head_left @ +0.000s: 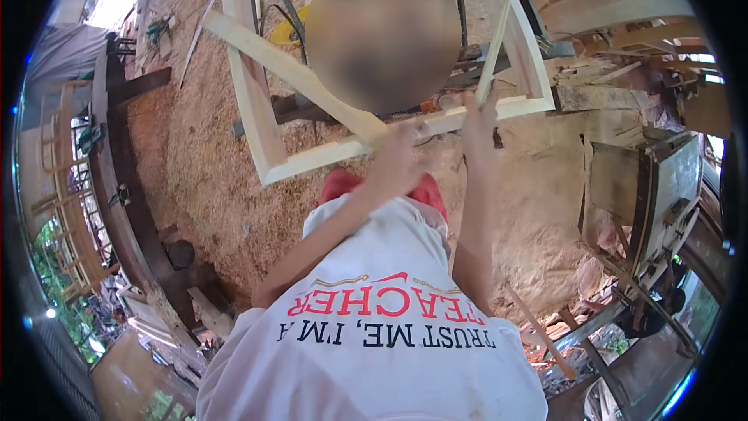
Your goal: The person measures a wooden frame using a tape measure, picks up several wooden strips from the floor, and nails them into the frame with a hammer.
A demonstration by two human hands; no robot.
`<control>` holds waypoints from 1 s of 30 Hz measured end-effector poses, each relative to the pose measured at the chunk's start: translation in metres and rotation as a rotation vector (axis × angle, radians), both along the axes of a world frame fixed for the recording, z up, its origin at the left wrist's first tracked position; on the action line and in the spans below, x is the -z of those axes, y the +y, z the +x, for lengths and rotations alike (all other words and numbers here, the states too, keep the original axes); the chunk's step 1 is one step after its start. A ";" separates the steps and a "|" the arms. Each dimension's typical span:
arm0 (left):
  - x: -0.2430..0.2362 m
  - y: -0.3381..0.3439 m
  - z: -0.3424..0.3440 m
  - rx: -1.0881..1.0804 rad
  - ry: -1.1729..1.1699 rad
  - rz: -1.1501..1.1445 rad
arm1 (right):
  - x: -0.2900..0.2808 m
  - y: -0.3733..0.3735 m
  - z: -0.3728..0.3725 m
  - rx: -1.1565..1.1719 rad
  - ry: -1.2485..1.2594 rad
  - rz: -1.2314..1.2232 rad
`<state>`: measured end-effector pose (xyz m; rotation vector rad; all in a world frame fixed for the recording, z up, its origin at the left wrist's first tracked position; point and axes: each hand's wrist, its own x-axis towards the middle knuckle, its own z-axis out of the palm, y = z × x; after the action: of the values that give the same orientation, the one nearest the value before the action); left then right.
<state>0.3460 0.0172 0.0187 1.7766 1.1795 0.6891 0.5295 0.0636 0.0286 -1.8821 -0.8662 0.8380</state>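
My left hand (396, 157), slightly smeared by motion, is closed on the near end of a flat pale wooden slat (292, 72). The slat slants away to the far left, over the left side of a large wooden frame (312, 162). My right hand (478, 123) grips the lower end of a thin wooden strip (499, 37), which points up and away near the frame's right side. Both hands are at the frame's near rail, the right one close to its right corner. A round blur hides the middle of the frame.
Sawdust and shavings cover the ground (210, 179). Dark timber beams (128, 187) run along the left. A wooden cabinet-like piece (662, 187) stands at the right, with stacked curved boards (619, 4) at the far right. A yellow object (287, 31) lies beyond the slat.
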 end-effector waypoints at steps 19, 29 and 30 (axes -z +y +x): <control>0.022 0.028 -0.046 0.214 0.317 0.339 | 0.057 0.018 -0.011 -0.073 -0.572 -0.001; 0.026 0.054 -0.041 0.182 0.330 0.384 | 0.041 0.035 -0.020 -0.049 -0.595 -0.075; 0.028 0.055 -0.041 0.178 0.301 0.407 | 0.041 0.036 -0.020 -0.041 -0.576 -0.093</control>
<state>0.3046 0.0724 -0.0095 2.3624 1.1094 0.5990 0.5091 0.1000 -0.0128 -2.2360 -1.2287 0.3557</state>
